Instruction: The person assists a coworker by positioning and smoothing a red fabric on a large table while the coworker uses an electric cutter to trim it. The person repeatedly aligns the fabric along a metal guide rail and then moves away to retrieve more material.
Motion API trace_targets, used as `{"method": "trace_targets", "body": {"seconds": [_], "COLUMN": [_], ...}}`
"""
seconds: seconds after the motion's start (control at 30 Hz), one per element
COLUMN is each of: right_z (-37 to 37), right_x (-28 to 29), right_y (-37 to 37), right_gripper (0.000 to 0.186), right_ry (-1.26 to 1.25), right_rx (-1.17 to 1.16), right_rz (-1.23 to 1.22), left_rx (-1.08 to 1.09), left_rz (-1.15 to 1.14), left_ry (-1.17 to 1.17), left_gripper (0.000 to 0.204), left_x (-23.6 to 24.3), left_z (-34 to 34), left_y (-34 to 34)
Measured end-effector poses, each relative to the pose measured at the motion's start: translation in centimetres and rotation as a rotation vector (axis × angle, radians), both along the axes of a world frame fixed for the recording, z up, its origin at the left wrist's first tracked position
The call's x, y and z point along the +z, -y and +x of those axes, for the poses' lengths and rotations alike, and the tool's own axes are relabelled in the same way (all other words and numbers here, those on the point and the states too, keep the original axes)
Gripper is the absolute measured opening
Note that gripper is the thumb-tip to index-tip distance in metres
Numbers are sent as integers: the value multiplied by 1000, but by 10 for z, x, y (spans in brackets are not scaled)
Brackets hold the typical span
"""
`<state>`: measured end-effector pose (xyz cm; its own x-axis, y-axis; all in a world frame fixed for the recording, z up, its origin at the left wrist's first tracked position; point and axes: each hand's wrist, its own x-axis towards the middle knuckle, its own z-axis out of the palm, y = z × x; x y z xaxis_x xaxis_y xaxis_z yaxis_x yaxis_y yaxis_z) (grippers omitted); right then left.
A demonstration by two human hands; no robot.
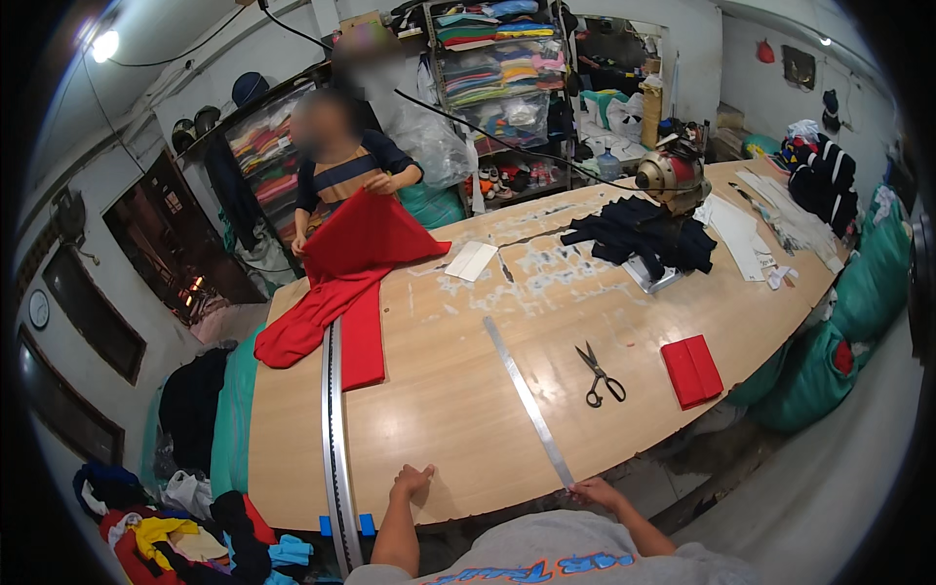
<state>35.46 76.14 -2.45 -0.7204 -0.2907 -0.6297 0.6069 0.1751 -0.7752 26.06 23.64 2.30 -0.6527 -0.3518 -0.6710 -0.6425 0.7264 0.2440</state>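
Pinching the near end of a metal ruler in the head view, the right hand sits at the edge of the table, where the ruler lies left of black scissors. The left hand rests near that edge, curled; whether it holds anything, I cannot tell.

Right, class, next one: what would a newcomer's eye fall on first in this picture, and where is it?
Probably the bright red cloth that a co-worker holds up at the far left of the wooden table. Next, perhaps, the folded red cloth near the table's right edge, with black-handled scissors to its left. Nearer the middle lies a long metal ruler, the wearer's right hand at its near end.
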Motion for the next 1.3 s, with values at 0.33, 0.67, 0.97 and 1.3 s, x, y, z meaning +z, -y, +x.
{"method": "trace_targets", "body": {"seconds": [0.33, 0.67, 0.97, 1.3], "right_z": [13, 8, 13, 49], "right_x": [-4, -30, -30, 33], "right_y": [20, 21, 3, 111], "right_gripper": [61, 80, 82, 88], "right_ry": [-17, 69, 46, -269], "right_rx": [-189, -82, -108, -590], "right_rz": [69, 179, 289, 228], "left_rx": [-66, -41, -36, 342], "left_rz": [16, 40, 1, 661], "left_ry": [85, 10, -265, -767], "left_gripper": [119, 105, 57, 35], "left_x": [-12, -23, -2, -2], "left_z": [-8, 0, 36, 66], "left_y": [12, 32, -14, 60]}}
